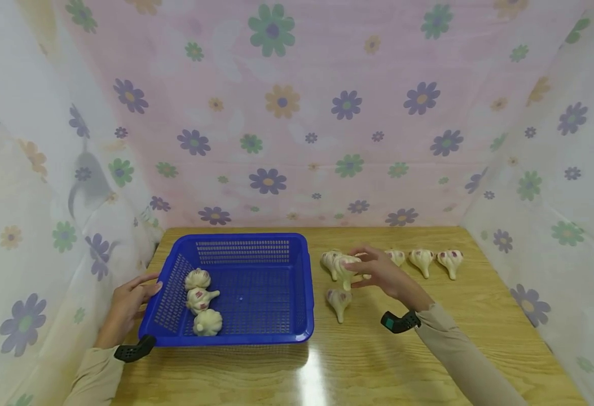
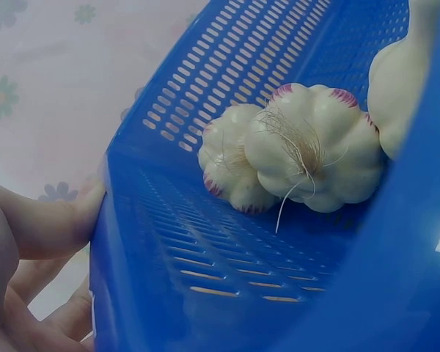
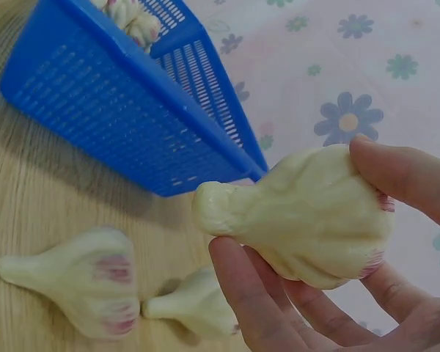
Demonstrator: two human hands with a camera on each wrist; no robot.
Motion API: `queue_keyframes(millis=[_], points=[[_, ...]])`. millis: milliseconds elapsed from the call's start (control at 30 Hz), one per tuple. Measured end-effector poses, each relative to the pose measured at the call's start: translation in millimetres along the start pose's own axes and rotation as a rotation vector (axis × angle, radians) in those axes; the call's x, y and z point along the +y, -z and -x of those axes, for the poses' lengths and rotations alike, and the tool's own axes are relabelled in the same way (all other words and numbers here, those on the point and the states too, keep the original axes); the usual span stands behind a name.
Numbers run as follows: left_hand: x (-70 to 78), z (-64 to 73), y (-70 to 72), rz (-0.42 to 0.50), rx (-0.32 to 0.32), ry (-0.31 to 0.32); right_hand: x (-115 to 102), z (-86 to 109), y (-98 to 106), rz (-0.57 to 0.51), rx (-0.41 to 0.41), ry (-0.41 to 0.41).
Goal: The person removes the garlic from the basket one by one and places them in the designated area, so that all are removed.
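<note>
My right hand (image 1: 380, 272) holds a garlic bulb (image 3: 315, 216) between thumb and fingers, raised above the wooden table to the right of the blue basket (image 1: 304, 299). The bulb is pale with purple-red marks, and its stem points down in the head view. My left hand (image 1: 126, 301) grips the basket's left side, its thumb (image 2: 77, 220) at the rim and its other fingers against the outside. Inside the basket, three bulbs lie along the left: one at the back (image 1: 197, 279), a middle one (image 1: 198, 300) and a front one (image 1: 207, 323).
On the table, one bulb (image 1: 339, 301) lies in front of the right hand and another (image 1: 329, 260) behind it. Farther right sit more bulbs in a row, including one (image 1: 421, 259) and the end one (image 1: 450, 260). Flowered cloth (image 1: 297, 141) surrounds the table.
</note>
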State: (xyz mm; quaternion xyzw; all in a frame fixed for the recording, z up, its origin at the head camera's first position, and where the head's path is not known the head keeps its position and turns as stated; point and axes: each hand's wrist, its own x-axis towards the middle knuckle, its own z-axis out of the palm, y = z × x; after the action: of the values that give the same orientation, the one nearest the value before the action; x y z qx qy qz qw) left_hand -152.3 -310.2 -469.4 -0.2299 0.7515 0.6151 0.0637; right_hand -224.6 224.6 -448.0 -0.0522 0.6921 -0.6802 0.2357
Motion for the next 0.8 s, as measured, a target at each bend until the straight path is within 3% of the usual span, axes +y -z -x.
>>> queue_keyframes(millis=[800], points=[[-3.6, -2.9, 1.6, -0.015, -0.001, -0.003, 61.3, 15.3, 31.0, 0.031, 0.114, -0.091]])
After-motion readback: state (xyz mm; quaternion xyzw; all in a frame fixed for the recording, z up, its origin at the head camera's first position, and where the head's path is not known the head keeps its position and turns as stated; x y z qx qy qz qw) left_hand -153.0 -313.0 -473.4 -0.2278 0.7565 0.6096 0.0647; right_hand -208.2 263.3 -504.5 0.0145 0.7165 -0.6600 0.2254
